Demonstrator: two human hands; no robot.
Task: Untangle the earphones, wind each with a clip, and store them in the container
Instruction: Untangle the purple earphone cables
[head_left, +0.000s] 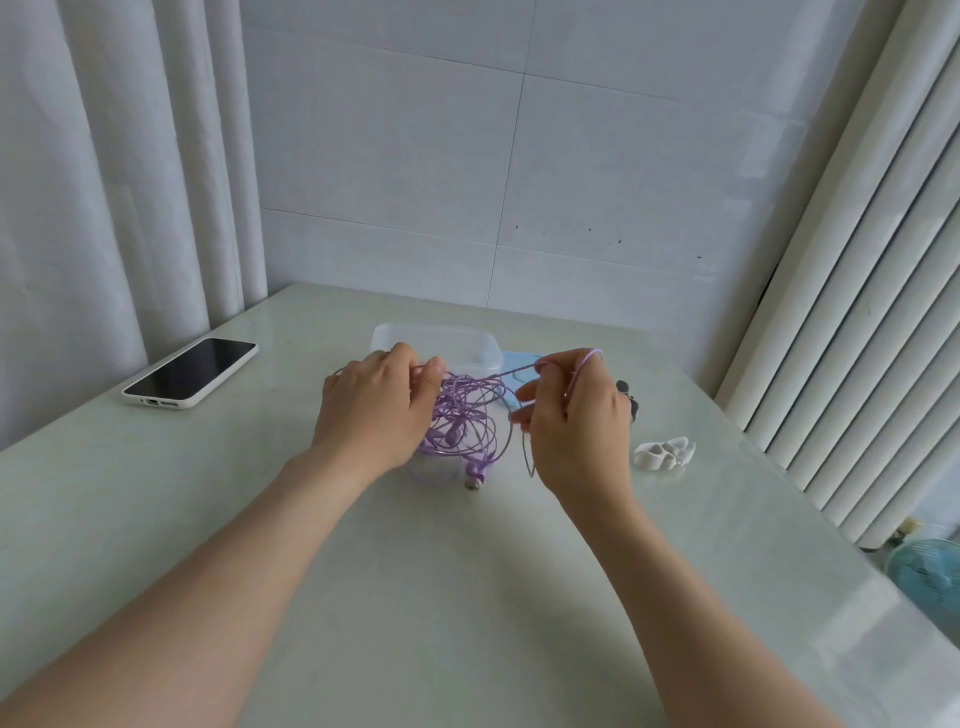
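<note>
Glossy pale stone-look table (467, 597); translucent plastic container (410, 335); glossy purple earphone cords (467, 410).

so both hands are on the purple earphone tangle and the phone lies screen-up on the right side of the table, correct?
No. The head view shows the phone screen-up on the left side of the table, not the right. The rest holds: the left hand and right hand both grip the purple tangle.

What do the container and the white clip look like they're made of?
The container looks like translucent frosted plastic: its walls are cloudy yet see-through. The white clip looks smooth and moulded, probably plastic or silicone; it is too small to tell which.
</note>
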